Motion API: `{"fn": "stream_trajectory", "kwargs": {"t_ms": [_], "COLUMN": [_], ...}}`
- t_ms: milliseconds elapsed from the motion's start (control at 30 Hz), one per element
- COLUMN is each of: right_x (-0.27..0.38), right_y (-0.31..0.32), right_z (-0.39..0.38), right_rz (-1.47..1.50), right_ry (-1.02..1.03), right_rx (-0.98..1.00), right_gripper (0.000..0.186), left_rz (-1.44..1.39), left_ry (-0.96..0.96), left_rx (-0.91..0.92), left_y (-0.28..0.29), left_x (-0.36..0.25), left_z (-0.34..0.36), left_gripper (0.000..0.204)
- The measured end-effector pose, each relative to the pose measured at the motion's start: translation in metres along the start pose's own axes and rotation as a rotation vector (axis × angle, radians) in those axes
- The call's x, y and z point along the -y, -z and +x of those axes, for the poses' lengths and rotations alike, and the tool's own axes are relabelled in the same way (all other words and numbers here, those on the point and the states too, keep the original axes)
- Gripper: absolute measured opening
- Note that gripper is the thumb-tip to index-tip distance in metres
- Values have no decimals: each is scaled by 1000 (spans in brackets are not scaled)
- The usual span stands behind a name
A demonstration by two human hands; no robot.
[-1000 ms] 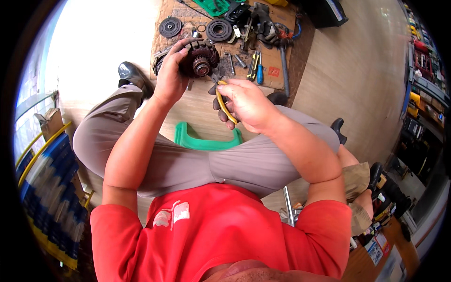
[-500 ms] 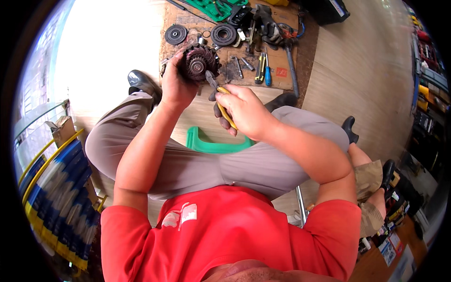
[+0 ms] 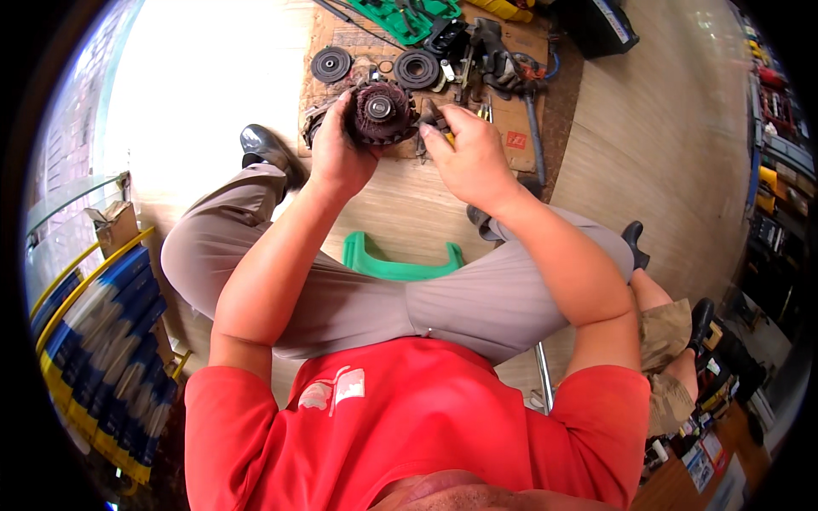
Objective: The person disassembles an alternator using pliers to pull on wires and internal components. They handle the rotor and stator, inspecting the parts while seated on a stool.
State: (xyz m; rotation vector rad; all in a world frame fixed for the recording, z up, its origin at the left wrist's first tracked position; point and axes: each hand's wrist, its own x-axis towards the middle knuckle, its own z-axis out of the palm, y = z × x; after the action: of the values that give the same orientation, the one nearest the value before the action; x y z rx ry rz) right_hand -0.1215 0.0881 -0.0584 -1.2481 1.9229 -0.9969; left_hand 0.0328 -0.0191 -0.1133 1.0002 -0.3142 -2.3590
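Your left hand clamps a dark, round, toothed metal part over flat brown cardboard; your right hand, grip unclear, apparently works at its rim; the next move likely demands steadiness.

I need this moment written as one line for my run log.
left hand: holds dark round toothed part | right hand: by part's right side, grip unclear | on cardboard: black discs, grey glove
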Motion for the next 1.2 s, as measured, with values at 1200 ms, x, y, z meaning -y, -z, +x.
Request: {"fn": "stream_trajectory", "kwargs": {"t_ms": [1200], "right_x": [8], "right_y": [-8], "right_z": [-4], "right_rz": [-47], "right_ry": [232], "right_rx": [-43], "right_gripper": [18], "left_rz": [-107], "left_ry": [-155], "left_rx": [2], "left_y": [-9], "left_x": [-15], "left_z": [-13], "left_gripper": [44]}}
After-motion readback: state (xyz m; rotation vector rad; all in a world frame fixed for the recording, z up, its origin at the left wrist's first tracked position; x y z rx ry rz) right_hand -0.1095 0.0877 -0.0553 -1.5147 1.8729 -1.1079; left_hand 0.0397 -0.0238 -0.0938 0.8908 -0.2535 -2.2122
